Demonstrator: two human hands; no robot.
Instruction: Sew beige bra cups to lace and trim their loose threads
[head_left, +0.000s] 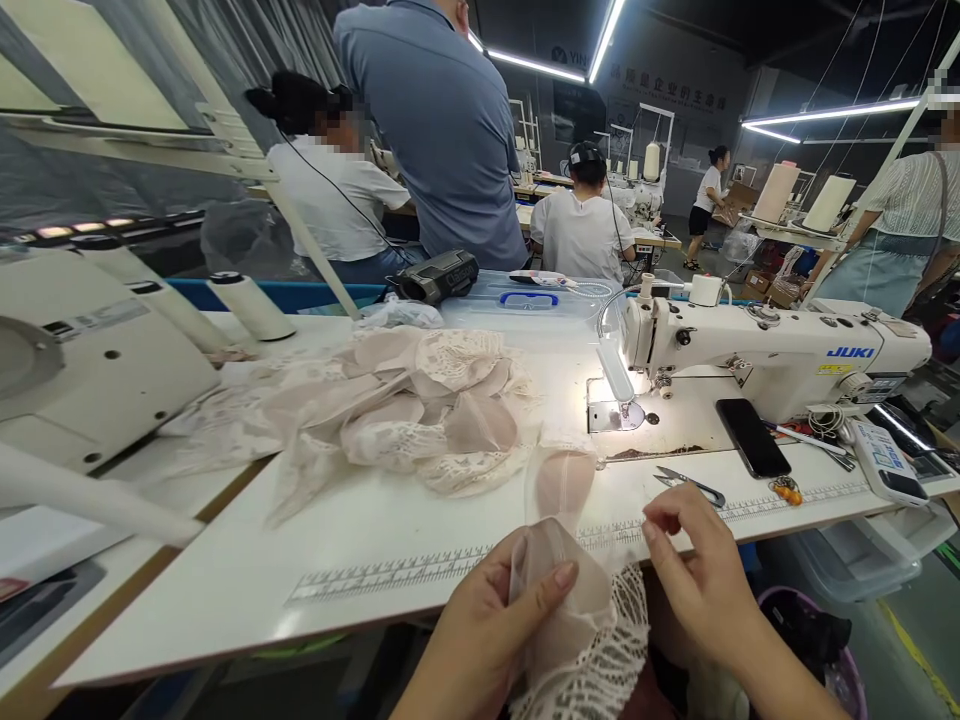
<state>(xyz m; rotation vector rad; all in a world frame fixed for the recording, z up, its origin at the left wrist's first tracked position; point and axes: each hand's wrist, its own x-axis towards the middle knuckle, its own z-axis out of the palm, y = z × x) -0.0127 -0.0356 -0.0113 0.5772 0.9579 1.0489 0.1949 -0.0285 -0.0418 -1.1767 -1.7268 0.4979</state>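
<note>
- While our left hand [499, 610] pinches the sheer cream garment piece with blush-pink cups and lace trim [562, 580], its thumb pressed against the cloth, our right hand [694, 570] is raised just beside it, thumb and forefinger almost together; we cannot tell whether a thin edge is caught between them.
- We judge the step in hand to be working along the piece's edge by hand, away from the needle.
- As we see it, a next move calls for a steady left pinch, a light touch from the right, and care that the lace does not snag on the small silver thread snips [690, 486] lying near the right hand.
- We have the piece at the front edge of the glossy white surface [225, 600], part of it lifted and one cup lying flat toward the white sewing machine with blue lettering [780, 350].
- It looks soft and limp to us: the held cup is smooth and folded, and the openwork lace hangs loosely below.
- Left of it, we see a loose heap of similar cream and blush pieces [427, 400].
</note>
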